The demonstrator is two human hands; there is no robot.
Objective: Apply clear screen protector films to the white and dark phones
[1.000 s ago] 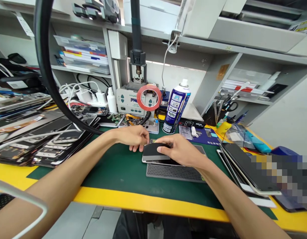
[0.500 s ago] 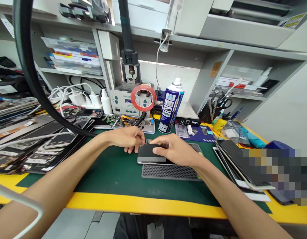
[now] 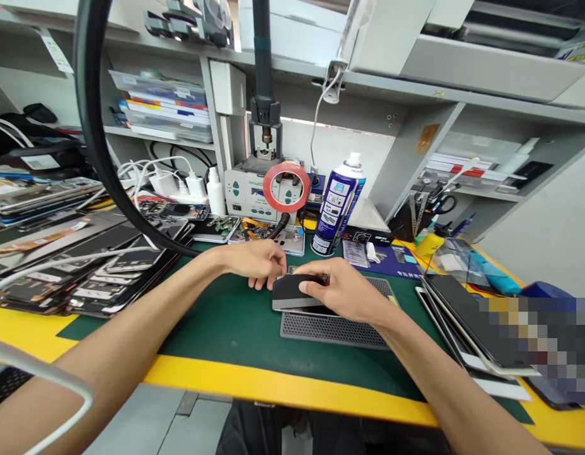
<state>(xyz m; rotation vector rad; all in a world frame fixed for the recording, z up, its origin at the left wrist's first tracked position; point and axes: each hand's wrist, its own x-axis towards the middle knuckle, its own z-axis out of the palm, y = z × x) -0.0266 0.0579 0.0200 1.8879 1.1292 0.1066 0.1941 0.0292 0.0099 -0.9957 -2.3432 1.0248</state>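
A black flat piece with a grey strip along its front (image 3: 292, 296) lies over a thin, light-edged slab, possibly a phone, on a grey perforated mat (image 3: 332, 330). My right hand (image 3: 346, 291) grips the black piece from the right, thumb on top and fingers behind it. At its far left corner, my left hand (image 3: 266, 264) has thumb and forefinger pinched together. Whatever is between those fingertips is too small or hidden to make out. The other left fingers curl near the green work mat (image 3: 211, 322).
Stacks of phone parts (image 3: 116, 278) fill the left side. Several tablet-like panels (image 3: 472, 322) lie at the right. Behind my hands stand a blue spray can (image 3: 338, 205), a roll of red tape (image 3: 286, 188) and a parts tray (image 3: 295, 240). A black hoop (image 3: 90, 126) arches at left.
The view has swung slightly left, so everything sits farther right. The black piece looks a little more tilted under my right hand. Both hands keep nearly the same grip.
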